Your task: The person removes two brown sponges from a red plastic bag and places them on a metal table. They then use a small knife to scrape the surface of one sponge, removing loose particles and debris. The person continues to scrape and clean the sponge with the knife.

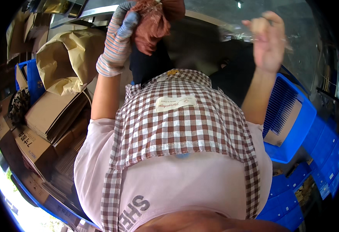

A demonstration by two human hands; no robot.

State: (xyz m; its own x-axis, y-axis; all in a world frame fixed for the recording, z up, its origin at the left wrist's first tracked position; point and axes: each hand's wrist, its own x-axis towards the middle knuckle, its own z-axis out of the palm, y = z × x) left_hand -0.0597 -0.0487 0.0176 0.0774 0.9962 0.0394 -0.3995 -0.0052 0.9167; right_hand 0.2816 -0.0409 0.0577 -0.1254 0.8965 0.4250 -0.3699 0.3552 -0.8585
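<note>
A: What is the left hand (119,36) doing, up at the top of the frame?

B: It wears a knitted glove with thin stripes, blue at the fingertips. Its grip is clamped on a bunch of rust-brown cloth (154,21), soft and crumpled, hanging in loose folds at the top centre.

A: And the right hand (268,40)?

B: Bare, raised at the upper right. The fingers are curled together with the thumb tip meeting them, and a clear plastic film (235,33), thin and glossy, stretches from it toward the cloth. It is blurred, so I cannot tell whether the film is truly pinched in that grip.

A: What fills the middle of the frame?

B: The person's own front: a checked apron (181,123) of brown and white woven squares, with a small pale sewn label, over a smooth pink shirt (192,185).

A: And around?

B: At the upper left, a big crumpled sheet of tan paper (67,58), stiffly creased. Below it, at the left, flat corrugated cardboard boxes (47,116) lie stacked in slabs. At the right, a hard blue plastic crate (293,120) with a ribbed, slotted wall, and more blue crates (324,154) run toward the lower right.
</note>
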